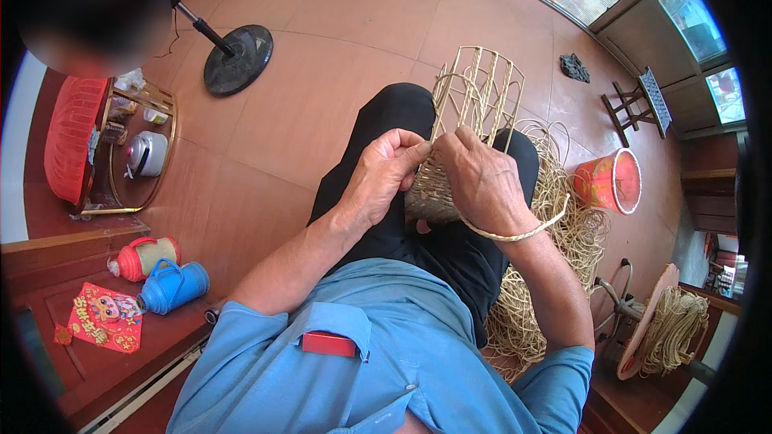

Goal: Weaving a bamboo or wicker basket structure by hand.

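A half-woven basket [433, 193] rests between my knees, its near part closely woven from straw-coloured cord and its far part an open frame of wire bars, some cord-wrapped. My left hand [378, 173] pinches at the left edge of the frame, thumb and forefinger pressed together on the cord there. Against the weave, my right hand [484, 181] is closed with its fingers bent down; the fingertips are partly hidden. A loose length of cord [523, 235] runs from under my right hand across the wrist and sticks out to the right.
A big heap of loose cord [523, 313] lies beside my right leg. Further right are a red bucket [618, 181], a cord reel [667, 325] and a small folding stool [643, 104]. A black round stand base [239, 60], a wheeled rack [137, 209] and two flasks [173, 285] are left.
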Demonstrator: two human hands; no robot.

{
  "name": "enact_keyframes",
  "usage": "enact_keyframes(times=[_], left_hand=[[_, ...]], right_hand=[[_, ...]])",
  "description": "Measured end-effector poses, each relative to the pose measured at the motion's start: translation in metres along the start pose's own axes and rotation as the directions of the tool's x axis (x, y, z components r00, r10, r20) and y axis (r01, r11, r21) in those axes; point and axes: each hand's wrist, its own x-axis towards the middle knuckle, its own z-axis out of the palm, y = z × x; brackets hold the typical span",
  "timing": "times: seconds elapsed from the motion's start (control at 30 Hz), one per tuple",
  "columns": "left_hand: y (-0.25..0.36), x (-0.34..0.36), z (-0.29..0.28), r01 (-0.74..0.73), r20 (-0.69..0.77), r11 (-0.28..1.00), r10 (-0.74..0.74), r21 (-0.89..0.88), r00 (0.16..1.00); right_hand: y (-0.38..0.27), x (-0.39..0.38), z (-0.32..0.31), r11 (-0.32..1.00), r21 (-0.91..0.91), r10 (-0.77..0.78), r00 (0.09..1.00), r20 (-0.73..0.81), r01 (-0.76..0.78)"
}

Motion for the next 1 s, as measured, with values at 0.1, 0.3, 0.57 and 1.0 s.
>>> enact_keyframes(times=[0.1, 0.3, 0.57, 1.0], left_hand=[[0.000, -0.004, 0.001, -0.048, 0.009, 0.996, 0.047, 0.078, 0.999], [0.016, -0.007, 0.014, -0.567, 0.341, 0.104, 0.706, 0.817, 0.621], [0.022, 0.001, 0.022, -0.600, 0.534, -0.091, 0.574, 0.795, 0.620], [0.016, 0.018, 0.045, -0.528, 0.404, 0.001, 0.642, 0.849, 0.652]], right_hand=[[-0.005, -0.010, -0.005, 0.972, 0.216, 0.094, 0.996, 0.001, -0.092], [0.023, -0.061, -0.026, 0.992, -0.127, 0.020, 0.999, -0.046, -0.025], [0.096, -0.113, -0.071, 0.894, -0.388, 0.149, 0.966, -0.213, -0.224], [0.227, -0.075, -0.122, 0.839, -0.031, 0.435, 0.704, -0.562, -0.544]])
